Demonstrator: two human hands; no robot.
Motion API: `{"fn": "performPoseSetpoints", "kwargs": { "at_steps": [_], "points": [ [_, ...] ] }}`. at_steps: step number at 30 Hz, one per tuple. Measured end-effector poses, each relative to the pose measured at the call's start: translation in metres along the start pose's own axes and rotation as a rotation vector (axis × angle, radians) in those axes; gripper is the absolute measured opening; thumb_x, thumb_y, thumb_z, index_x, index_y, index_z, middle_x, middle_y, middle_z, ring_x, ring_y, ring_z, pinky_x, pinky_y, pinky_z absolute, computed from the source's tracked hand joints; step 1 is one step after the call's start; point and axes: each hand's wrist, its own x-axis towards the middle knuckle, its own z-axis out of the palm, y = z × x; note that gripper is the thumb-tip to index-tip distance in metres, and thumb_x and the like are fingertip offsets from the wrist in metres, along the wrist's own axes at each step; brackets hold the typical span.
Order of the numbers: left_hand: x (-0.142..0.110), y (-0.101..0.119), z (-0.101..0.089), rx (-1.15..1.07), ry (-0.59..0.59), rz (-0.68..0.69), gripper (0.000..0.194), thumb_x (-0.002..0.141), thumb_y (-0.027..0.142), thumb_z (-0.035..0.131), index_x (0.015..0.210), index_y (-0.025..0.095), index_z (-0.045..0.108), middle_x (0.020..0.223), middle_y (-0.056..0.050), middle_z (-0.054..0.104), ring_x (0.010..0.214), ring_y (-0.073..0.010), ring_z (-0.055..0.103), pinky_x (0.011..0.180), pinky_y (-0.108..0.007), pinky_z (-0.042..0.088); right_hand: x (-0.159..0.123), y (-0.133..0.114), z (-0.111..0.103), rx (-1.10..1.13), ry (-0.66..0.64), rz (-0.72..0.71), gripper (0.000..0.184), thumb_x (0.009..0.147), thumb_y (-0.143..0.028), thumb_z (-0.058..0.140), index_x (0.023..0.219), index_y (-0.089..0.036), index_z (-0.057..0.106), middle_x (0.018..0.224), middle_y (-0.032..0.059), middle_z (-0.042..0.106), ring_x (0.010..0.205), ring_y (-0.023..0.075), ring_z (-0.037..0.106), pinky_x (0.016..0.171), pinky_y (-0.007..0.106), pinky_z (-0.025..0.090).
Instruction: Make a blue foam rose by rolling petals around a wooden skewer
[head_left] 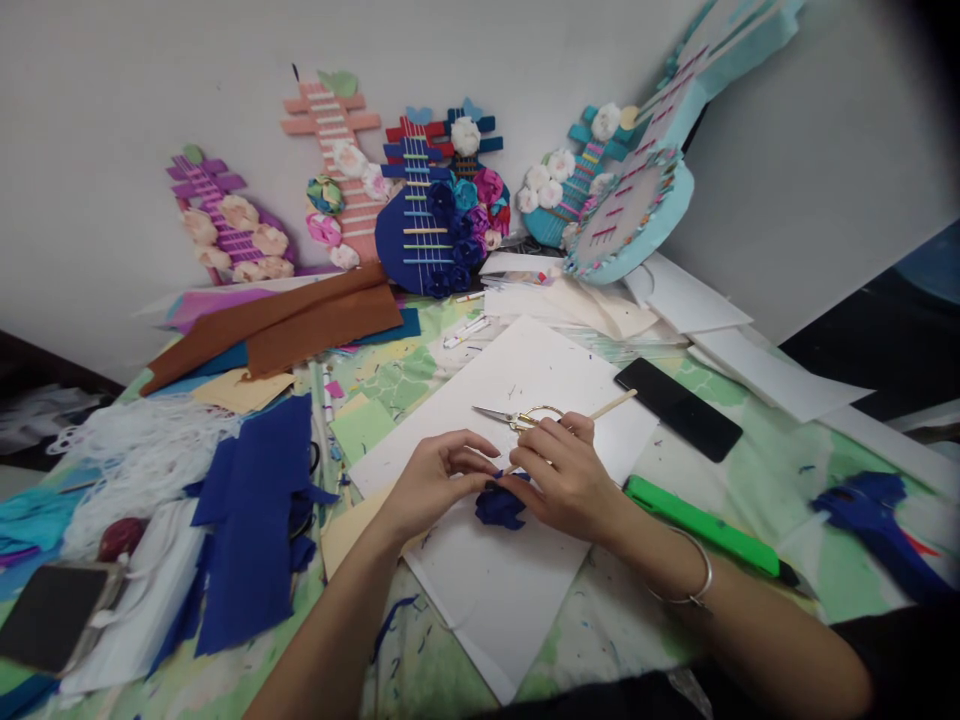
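A crumpled dark blue crepe paper flower (500, 506) is between my hands, above white sheets. My left hand (450, 470) pinches its upper left edge with thumb and fingertips. My right hand (564, 470) has its fingers closed at the flower's upper right side. A thin wooden stick (616, 402) runs through the right hand's grip and sticks out to the upper right; its lower end is partly hidden by the fingers. Gold-handled scissors (499, 414) lie on the white sheet (540, 360) just beyond my hands, their handles partly covered by my right hand.
A black phone (679, 408), a green utility knife (701, 525) and a blue glue gun (874, 515) lie to the right. Blue crepe paper (255, 530) and white shredded strips (142, 460) are at left. Decorated instrument-shaped crafts, including a blue one (401, 235), lean against the wall.
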Motion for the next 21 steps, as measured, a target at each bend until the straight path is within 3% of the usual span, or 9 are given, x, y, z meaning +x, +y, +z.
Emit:
{"fn": "performPoseSetpoints", "kwargs": {
  "at_steps": [7, 17, 21],
  "points": [
    [0.0022, -0.0036, 0.0009, -0.061, -0.019, -0.111, 0.025, 0.061, 0.007, 0.067, 0.084, 0.014, 0.063, 0.067, -0.004, 0.071, 0.065, -0.0154, 0.066, 0.063, -0.024, 0.05, 0.0009, 0.0069, 0.0023, 0.059, -0.08, -0.088, 0.019, 0.089, -0.02, 0.045, 0.075, -0.017, 0.057, 0.076, 0.0037, 0.055, 0.072, 0.0151, 0.046, 0.076, 0.034, 0.026],
    [0.0, -0.0056, 0.0038, -0.013, -0.09, -0.044, 0.027, 0.068, 0.013, 0.067, 0.093, 0.016, 0.06, 0.069, -0.003, 0.071, 0.07, -0.0155, 0.065, 0.063, -0.023, 0.046, 0.0005, 0.0089, 0.0035, 0.087, -0.079, -0.13, 0.017, 0.084, -0.009, 0.043, 0.075, -0.017, 0.056, 0.072, 0.0026, 0.052, 0.072, 0.0147, 0.048, 0.077, 0.034, 0.029],
    [0.0001, -0.0041, 0.0062, -0.025, -0.001, -0.019, 0.03, 0.068, 0.017, 0.068, 0.096, 0.017, 0.057, 0.068, -0.003, 0.071, 0.066, -0.0151, 0.065, 0.059, -0.021, 0.046, 0.0007, 0.0089, 0.0008, 0.14, 0.016, -0.073, 0.017, 0.082, -0.008, 0.045, 0.086, -0.018, 0.057, 0.086, 0.0056, 0.06, 0.085, 0.0178, 0.052, 0.081, 0.037, 0.032]
  ]
}}
